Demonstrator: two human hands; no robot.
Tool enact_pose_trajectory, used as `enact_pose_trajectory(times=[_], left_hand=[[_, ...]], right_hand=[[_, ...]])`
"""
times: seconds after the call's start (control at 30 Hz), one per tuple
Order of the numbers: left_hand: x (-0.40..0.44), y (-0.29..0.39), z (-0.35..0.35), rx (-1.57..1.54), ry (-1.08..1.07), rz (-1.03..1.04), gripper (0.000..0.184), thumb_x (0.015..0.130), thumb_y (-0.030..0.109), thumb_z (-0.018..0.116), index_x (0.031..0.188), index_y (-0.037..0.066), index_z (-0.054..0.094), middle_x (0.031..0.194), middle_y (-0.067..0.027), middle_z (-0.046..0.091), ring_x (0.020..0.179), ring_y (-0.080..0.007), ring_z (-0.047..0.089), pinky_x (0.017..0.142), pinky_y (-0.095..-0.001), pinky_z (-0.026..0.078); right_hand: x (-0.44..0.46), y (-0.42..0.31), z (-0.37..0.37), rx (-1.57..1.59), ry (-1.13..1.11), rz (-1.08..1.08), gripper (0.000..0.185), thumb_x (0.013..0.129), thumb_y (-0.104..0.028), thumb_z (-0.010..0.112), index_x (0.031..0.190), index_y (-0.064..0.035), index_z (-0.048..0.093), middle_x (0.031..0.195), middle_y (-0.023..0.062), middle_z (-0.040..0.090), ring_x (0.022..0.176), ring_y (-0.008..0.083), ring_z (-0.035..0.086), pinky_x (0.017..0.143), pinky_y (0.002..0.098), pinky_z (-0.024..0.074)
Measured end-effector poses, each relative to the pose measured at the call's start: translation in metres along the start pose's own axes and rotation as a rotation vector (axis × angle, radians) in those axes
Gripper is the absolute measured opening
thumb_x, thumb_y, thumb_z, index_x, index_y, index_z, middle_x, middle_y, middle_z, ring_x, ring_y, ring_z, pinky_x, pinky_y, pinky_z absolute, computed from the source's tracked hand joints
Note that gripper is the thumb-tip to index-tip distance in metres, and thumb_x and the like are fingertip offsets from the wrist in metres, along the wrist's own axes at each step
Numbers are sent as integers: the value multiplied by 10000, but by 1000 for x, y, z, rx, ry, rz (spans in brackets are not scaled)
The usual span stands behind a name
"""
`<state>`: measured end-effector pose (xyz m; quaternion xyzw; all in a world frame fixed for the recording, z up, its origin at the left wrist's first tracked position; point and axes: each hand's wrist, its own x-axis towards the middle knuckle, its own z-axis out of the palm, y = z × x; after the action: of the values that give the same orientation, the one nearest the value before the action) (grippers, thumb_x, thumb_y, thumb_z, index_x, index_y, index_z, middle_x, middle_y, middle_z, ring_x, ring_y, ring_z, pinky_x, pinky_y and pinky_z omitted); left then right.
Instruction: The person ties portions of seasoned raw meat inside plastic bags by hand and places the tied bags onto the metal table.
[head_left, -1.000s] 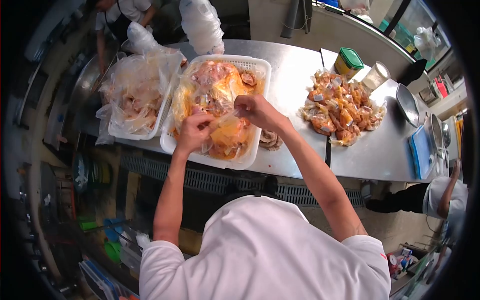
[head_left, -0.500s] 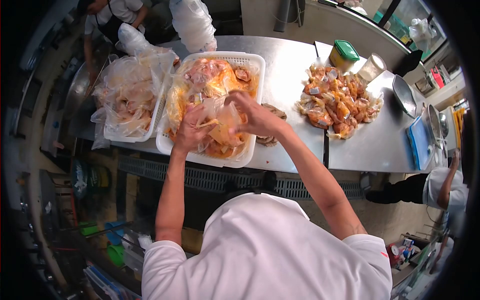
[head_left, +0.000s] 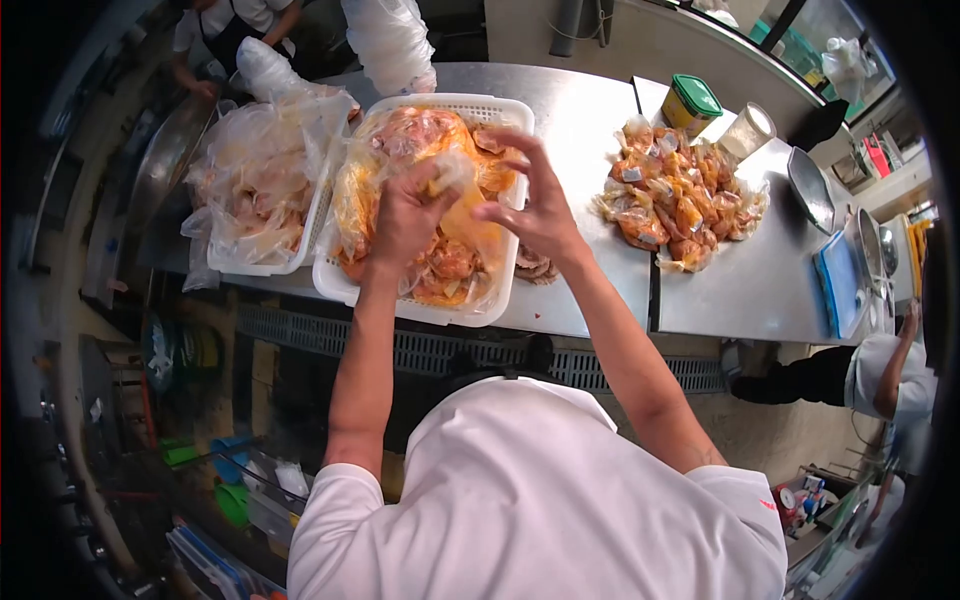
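Over a white perforated basket lined with clear plastic and filled with orange marinated meat, my left hand pinches a clear plastic bag. The bag is smeared by motion, with yellowish sauce on its lower part; what it contains is unclear. Beside it, above the basket's right edge, my right hand is open, its thumb and fingers curved apart with nothing visible between them. Partly behind my right wrist lies a stack of brownish ties or strips on the steel table.
Another basket with bagged pale meat stands left. A heap of small meat bags lies right, near a green-lidded tub, a white container and a black tray. People are at the upper left and right.
Both hands have risen away from me, and the left lifts the bag with it. My right hand has moved right, its fingers spread wider.
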<state>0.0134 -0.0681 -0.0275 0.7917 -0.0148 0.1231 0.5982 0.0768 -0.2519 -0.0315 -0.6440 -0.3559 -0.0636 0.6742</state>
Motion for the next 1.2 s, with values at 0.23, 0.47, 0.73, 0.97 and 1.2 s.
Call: enact_pose_trajectory(times=[0.23,0.47,0.73,0.97,1.2], left_hand=[[12,29,3,-319,23,118,276,847,-41,710,1107,43,667,1003,5,681,901,-81,638,771,-218,514],[-4,38,-55,267,467,328,428,852,18,693,1266,69,596,1151,-51,655,974,-89,612,740,-230,507],[-16,-66,-40,1139,-414,307,571,784,49,707,1329,77,541,1042,-125,665,1066,-352,643,852,-424,502],[-45,-16,-41,490,-398,-106,246,952,198,660,1125,24,642,845,-74,679,816,-207,699,726,-390,516],[-43,-77,-9,-282,-169,-208,200,972,134,650,1122,4,673,929,-45,703,847,-134,683,814,-282,549]], right_hand=[[-28,50,38,199,-262,347,270,836,-155,755,1045,-17,654,912,69,679,855,157,631,800,331,512],[-31,68,37,135,-318,630,171,923,-101,559,890,41,648,710,86,659,672,145,626,659,330,515],[-13,51,30,-377,-570,116,251,842,-217,644,971,-16,719,826,239,667,823,380,658,788,471,512],[-2,58,24,-478,-338,158,129,800,-26,689,918,25,679,958,99,613,915,253,600,807,365,488],[4,33,46,198,-462,479,242,953,-174,673,1110,7,708,1114,102,676,925,176,664,815,281,536]])
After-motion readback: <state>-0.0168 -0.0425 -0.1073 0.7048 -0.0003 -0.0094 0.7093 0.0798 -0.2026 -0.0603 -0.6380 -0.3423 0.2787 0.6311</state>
